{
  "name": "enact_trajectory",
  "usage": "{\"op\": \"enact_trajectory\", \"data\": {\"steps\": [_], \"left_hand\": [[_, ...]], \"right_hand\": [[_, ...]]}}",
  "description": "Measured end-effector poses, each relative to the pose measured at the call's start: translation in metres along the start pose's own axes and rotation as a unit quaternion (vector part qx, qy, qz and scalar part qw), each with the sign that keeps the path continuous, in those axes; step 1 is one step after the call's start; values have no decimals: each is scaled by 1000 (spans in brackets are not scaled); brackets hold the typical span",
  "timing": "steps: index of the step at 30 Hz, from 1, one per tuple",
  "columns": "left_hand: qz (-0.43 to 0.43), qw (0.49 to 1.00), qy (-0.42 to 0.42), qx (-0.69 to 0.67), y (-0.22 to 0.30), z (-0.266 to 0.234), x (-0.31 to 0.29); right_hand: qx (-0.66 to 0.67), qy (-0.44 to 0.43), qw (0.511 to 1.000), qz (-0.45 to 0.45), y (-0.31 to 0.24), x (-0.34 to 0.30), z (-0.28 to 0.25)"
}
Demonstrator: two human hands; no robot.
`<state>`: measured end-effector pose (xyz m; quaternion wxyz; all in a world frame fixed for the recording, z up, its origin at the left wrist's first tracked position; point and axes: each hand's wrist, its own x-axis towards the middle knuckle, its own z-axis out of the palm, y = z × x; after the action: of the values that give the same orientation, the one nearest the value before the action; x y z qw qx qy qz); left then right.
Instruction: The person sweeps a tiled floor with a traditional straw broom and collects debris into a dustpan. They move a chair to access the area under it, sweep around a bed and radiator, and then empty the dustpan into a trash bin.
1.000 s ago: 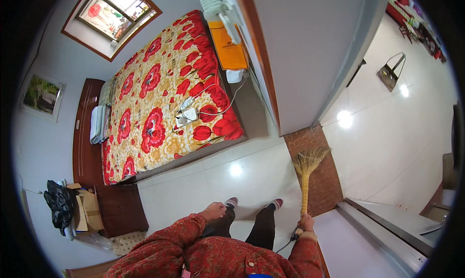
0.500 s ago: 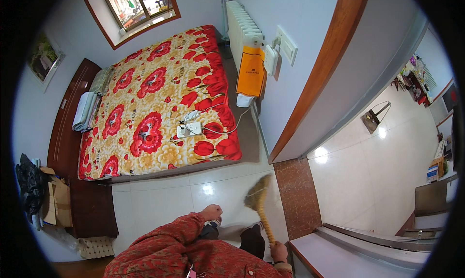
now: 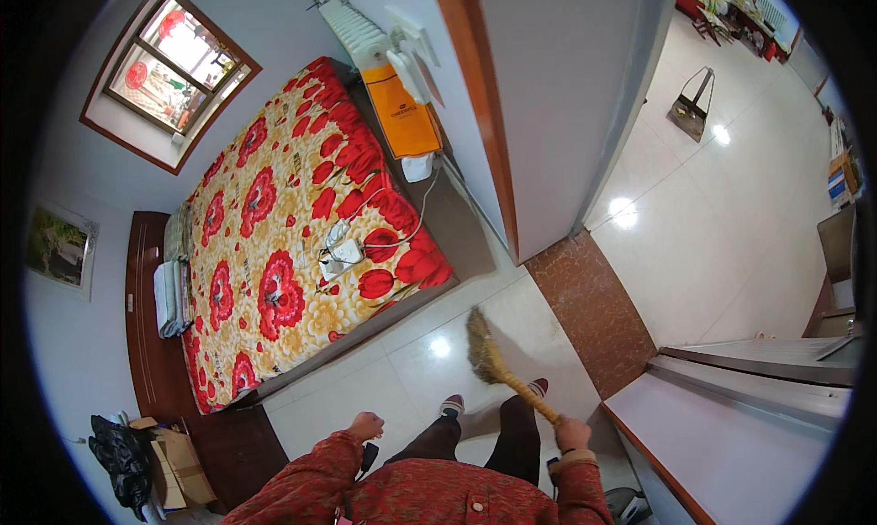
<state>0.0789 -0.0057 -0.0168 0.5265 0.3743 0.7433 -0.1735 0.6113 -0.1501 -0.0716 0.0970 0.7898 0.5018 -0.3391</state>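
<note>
A straw broom (image 3: 489, 359) with a yellow wound handle slants over the pale tiled floor. My right hand (image 3: 573, 434) is wrapped round the upper end of its handle, at the lower right. The brush end points up and left, toward the bed; whether it touches the tiles I cannot tell. My left hand (image 3: 366, 425) hangs in front of the red patterned sleeve, its fingers curled in, with nothing visible in them. Both my feet stand on the tiles just below the brush.
A bed (image 3: 292, 242) with a red-flowered cover fills the left, a power strip (image 3: 341, 259) and its cord on it. Beyond the brown threshold (image 3: 594, 310) a dustpan (image 3: 691, 112) stands on the floor. Cardboard boxes (image 3: 178, 466) and a black bag (image 3: 121, 461) sit lower left.
My view has turned, so the room appears rotated and the threshold lies more upright ahead. The broom now slants further to the left, still in my right hand. My left hand remains curled.
</note>
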Motion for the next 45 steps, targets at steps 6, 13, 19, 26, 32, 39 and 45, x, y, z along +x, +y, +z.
{"op": "enact_trajectory", "data": {"steps": [6, 13, 19, 26, 32, 39, 45], "left_hand": [[174, 983, -38, 44, 136, 71, 0], [353, 929, -107, 34, 268, 118, -24], [212, 970, -103, 55, 281, 68, 3], [139, 972, -108, 159, 327, -8, 95], [253, 921, -178, 236, 421, -51, 146], [220, 920, -186, 266, 462, -63, 160], [208, 909, -223, 284, 448, -50, 147]], "right_hand": [[-26, 49, 989, 134, 115, 6, -49], [5, 138, 984, 115, 152, -5, -112], [77, 127, 963, 225, 114, -86, -118], [482, -92, 750, 443, 0, -164, -61], [699, -64, 448, 554, -134, -163, 6], [938, 100, 183, 276, -142, -11, 68], [924, 110, 283, 232, -115, 192, -17]]}}
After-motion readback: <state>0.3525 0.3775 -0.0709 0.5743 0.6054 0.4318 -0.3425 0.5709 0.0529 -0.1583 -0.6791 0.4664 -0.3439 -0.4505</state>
